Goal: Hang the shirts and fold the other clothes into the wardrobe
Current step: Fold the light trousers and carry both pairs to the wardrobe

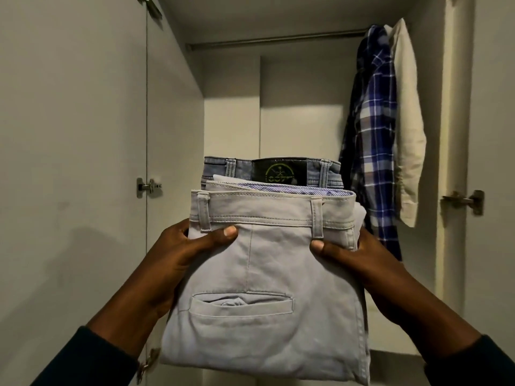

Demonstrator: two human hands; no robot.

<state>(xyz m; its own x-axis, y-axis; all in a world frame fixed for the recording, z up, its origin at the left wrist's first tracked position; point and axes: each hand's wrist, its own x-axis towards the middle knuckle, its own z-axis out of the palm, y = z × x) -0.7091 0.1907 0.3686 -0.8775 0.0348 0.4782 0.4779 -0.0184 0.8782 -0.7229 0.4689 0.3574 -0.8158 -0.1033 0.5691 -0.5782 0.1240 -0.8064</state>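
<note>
The left hand (178, 263) grips the left edge of a folded stack, thumb pressed flat on top just under the waistband, the other fingers hidden beneath. The grey trousers (267, 288) lie uppermost, with the folded jeans (278, 169) under them, their dark label peeking out behind. The right hand (359, 263) mirrors the left, thumb on top and fingers tucked out of sight below, so the pile is pinched from both sides, held chest-high in front of the open wardrobe (231, 121).

To land it well, I'd say keep the stack level, slide it in flat onto the shelf and let go only once the bottom rests fully, or the folds may slip.

Counting: two folded garments in the stack, one rail (276, 39), and two hanging shirts at the right end, a blue plaid shirt (373, 129) and a cream shirt (407, 112) beside it.
</note>
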